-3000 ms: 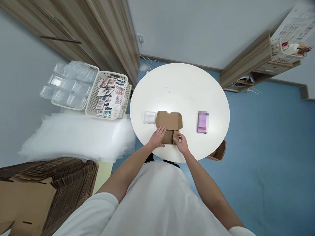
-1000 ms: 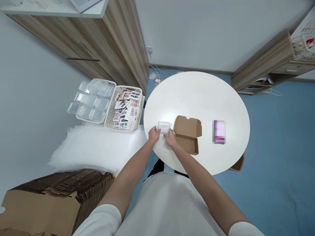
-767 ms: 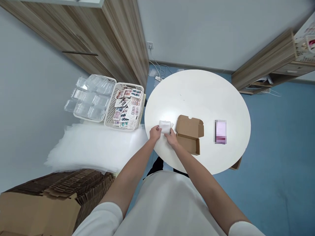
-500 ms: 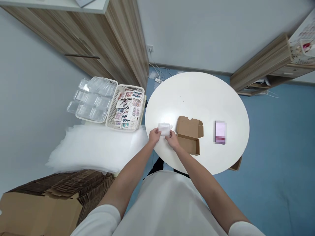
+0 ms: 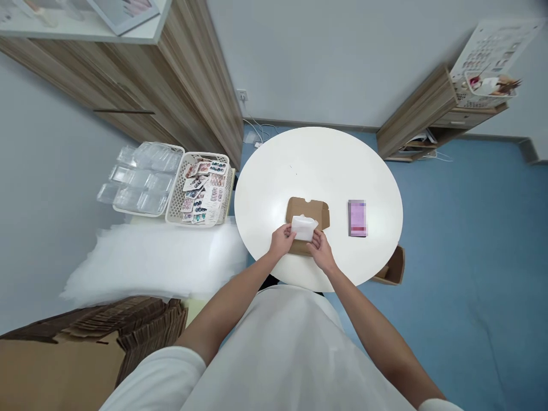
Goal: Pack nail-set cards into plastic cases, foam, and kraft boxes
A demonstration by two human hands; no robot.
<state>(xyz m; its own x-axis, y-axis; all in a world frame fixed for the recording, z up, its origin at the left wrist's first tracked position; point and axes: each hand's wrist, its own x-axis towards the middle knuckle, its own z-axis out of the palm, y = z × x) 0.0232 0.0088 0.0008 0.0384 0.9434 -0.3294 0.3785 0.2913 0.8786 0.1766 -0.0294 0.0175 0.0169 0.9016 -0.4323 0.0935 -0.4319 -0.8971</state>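
A small packet wrapped in white foam sheet (image 5: 303, 228) is held between both hands above an open brown cardboard box (image 5: 309, 208). My left hand (image 5: 282, 238) grips its left edge, fingers closed. On the right edge, my right hand (image 5: 320, 248) is closed on it too. The box's raised lid shows behind the packet, while most of its tray is hidden beneath the packet and hands. What lies inside the wrapping cannot be seen. Right of the box, a purple, partly blurred flat item (image 5: 357, 218) lies on the round white table (image 5: 334, 160).
Left of the table, one basket (image 5: 175, 212) holds cards of press-on nails and another holds clear plastic cases (image 5: 143, 177). Below them are stacked white foam sheets (image 5: 154, 260) and flattened cardboard boxes (image 5: 60, 365). A brown carton (image 5: 396, 266) stands on the floor at right.
Both hands have carried the wrapped packet rightward from the bare tabletop to over the open box. The camera view has shifted, so the table and box appear farther left.
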